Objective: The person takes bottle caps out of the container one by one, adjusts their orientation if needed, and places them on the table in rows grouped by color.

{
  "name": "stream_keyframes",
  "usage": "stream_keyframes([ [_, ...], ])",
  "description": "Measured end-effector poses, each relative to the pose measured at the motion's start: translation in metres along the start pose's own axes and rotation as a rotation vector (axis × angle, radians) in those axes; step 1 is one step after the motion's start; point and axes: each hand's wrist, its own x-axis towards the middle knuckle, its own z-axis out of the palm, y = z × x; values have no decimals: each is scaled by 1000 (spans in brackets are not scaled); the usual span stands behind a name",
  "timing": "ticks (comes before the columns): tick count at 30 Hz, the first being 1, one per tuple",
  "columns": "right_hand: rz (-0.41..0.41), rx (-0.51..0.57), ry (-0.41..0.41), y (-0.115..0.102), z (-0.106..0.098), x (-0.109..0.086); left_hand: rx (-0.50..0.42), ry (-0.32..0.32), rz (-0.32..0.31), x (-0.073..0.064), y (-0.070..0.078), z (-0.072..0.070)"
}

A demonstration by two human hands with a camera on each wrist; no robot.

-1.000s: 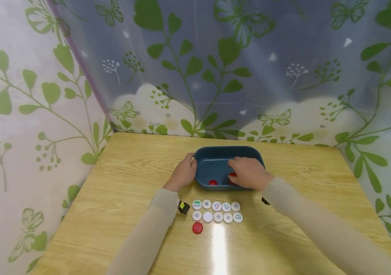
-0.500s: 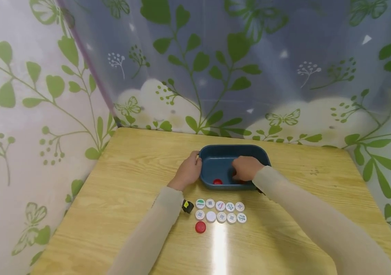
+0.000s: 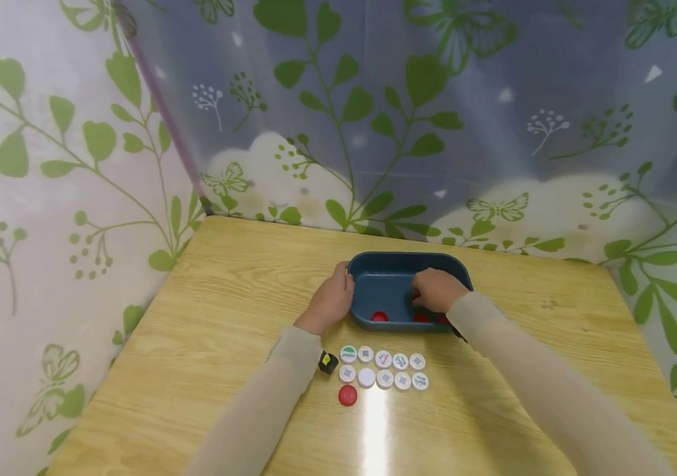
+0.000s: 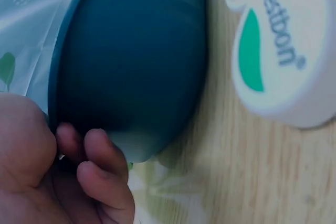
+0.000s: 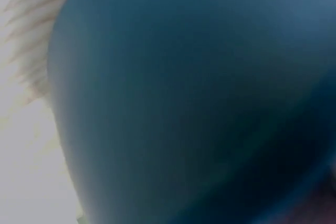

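In the head view a dark blue plastic tub stands on the wooden table. My left hand grips its left end; the left wrist view shows the thumb and curled fingers at the rim. My right hand reaches inside the tub's right part, fingers bent downward, with a sliver of red at the fingertips. Red bottle caps lie along the tub's near wall: one cap to the left, another cap below the right hand. In the right wrist view the blurred tub wall hides the right fingers.
In front of the tub, white bottle caps form two rows on the table. A single red cap lies below their left end. Patterned curtains hang behind and at both sides.
My right hand first reached down among the red caps in the tub, then lifted slightly, exposing caps beneath it. My left hand keeps its hold. The head view has shifted a little.
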Motion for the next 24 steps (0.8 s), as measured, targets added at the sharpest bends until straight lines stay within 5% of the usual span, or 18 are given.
stream_keyframes([
  [24,36,-57,127,-5,10,-1,-76,-47,-35,-4,3,-2],
])
